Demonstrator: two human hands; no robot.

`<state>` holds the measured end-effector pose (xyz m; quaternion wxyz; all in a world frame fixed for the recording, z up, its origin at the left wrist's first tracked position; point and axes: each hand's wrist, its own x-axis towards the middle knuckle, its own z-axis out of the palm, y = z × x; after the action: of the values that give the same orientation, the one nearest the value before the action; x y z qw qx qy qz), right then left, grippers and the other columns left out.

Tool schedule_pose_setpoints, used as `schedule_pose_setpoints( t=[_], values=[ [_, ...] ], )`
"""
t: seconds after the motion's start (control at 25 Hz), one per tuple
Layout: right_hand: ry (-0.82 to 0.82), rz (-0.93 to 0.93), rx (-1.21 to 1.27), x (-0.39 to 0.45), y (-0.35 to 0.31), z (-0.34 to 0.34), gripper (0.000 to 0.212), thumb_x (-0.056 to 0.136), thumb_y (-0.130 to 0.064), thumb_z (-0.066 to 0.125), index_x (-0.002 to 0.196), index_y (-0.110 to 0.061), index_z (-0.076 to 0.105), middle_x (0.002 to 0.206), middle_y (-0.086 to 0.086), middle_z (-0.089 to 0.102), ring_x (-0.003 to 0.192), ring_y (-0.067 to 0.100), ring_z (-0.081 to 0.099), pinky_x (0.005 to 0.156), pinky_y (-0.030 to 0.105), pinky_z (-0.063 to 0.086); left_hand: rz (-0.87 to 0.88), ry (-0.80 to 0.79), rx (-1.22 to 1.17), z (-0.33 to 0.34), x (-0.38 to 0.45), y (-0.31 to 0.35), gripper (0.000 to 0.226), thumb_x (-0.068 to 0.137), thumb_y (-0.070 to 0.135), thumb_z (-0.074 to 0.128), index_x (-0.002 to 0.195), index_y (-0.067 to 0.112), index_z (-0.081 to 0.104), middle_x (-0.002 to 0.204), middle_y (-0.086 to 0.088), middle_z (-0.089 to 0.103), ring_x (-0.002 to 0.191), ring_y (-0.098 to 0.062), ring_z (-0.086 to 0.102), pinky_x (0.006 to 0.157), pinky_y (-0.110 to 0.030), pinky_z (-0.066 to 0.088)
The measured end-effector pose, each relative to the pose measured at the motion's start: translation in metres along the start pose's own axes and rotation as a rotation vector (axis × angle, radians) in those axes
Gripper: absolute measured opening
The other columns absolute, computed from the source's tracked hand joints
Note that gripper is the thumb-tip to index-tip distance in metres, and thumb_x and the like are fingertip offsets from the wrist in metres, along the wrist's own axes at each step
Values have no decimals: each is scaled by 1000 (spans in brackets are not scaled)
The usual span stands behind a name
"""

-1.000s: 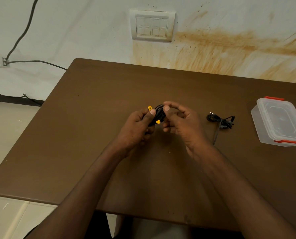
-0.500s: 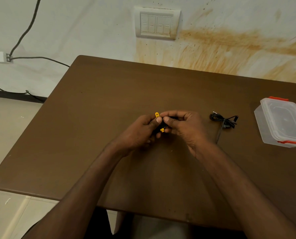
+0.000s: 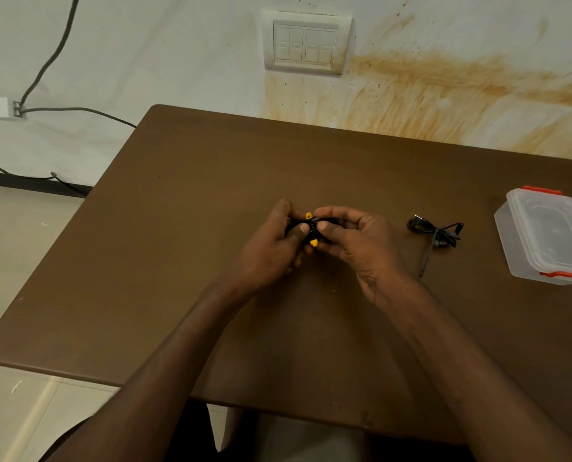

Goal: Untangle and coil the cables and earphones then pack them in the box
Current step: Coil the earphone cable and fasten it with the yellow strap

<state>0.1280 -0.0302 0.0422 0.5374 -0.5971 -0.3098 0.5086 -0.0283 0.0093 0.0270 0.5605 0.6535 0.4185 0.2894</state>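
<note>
Both hands, left hand (image 3: 271, 248) and right hand (image 3: 354, 241), still pinch the black-yellow cable bundle (image 3: 311, 228), now lower, thumbs closer together.

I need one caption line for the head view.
Both hands grip a black cable with yellow ends; earphones and closed box wait on the table.

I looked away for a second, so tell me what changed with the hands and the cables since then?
Both hands, left hand and right hand, closed tighter on the black cable with yellow ends, thumbs now pressing it together; no grip released. The earphones, lidded box and table lie as before.
</note>
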Motion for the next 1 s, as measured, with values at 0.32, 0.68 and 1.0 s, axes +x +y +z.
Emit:
schedule_pose_setpoints(
  t=[0.32,0.68,1.0],
  values=[
    [-8,-1,-66,0,-2,1,25,95,5,67,104,-15,78,107,12,78,92,20,76,73,27,63,-102,94,-169,11,1,5,14,112,23,42,101,15,46,77,-10,54,51,-8,41,45,-21,31],
    [45,-382,-703,0,-5,-7,7,86,-20,80,90,-25,81,99,-15,71,94,-1,64,78,17,47,-62,68,-21,9,4,-5,15,110,20,47,95,20,48,74,1,54,52,-4,39,49,-24,33],
    [181,-565,-865,-2,0,0,8,85,-18,80,90,-24,79,91,-11,63,89,9,58,70,21,45,-235,34,-110,14,3,1,13,111,24,44,106,14,51,78,-3,56,54,-10,40,45,-23,33]
  ],
)
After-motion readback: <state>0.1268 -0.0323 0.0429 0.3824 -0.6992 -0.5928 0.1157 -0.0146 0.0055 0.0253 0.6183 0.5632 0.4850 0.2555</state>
